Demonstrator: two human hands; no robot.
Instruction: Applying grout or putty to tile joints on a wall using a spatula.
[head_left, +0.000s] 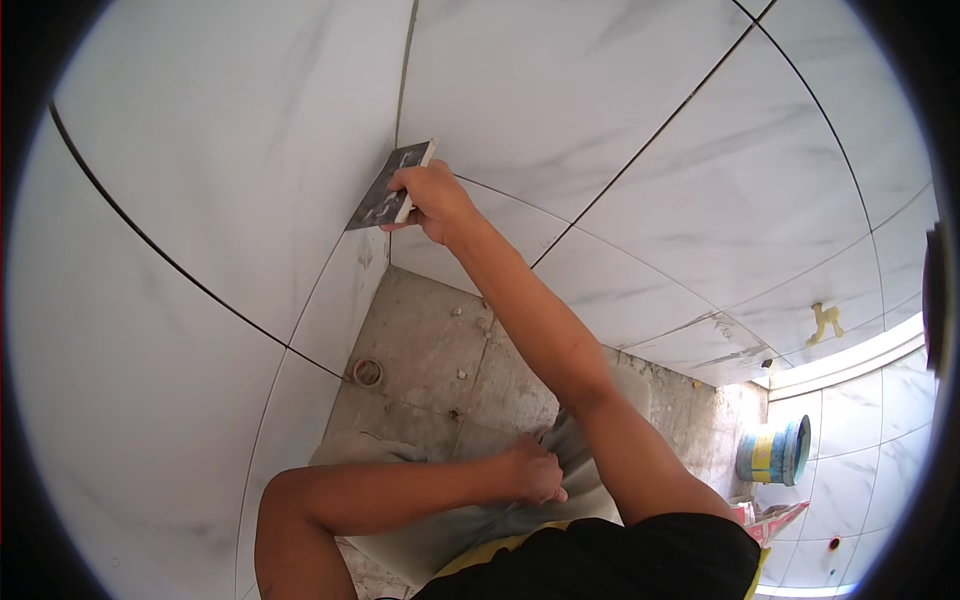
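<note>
My right hand (432,203) reaches up into the wall corner, fingers closed around the pale edge of a flat scraper (378,196). The scraper's wide grey-black face carries whitish smears. Its far edge meets the left tiled wall (200,190) near a horizontal joint. Lower down, my left hand (537,474) is curled closed above my lap, beside my right upper arm. Whatever it may hold is hidden by its fingers.
White marbled tiles with dark joints cover the right wall (560,90) too. On the dusty grey floor (420,310) lie a small ring-shaped roll (367,373) and crumbs of debris. A blue and yellow bucket (772,451) lies tipped at right, near a red and white bag (772,522).
</note>
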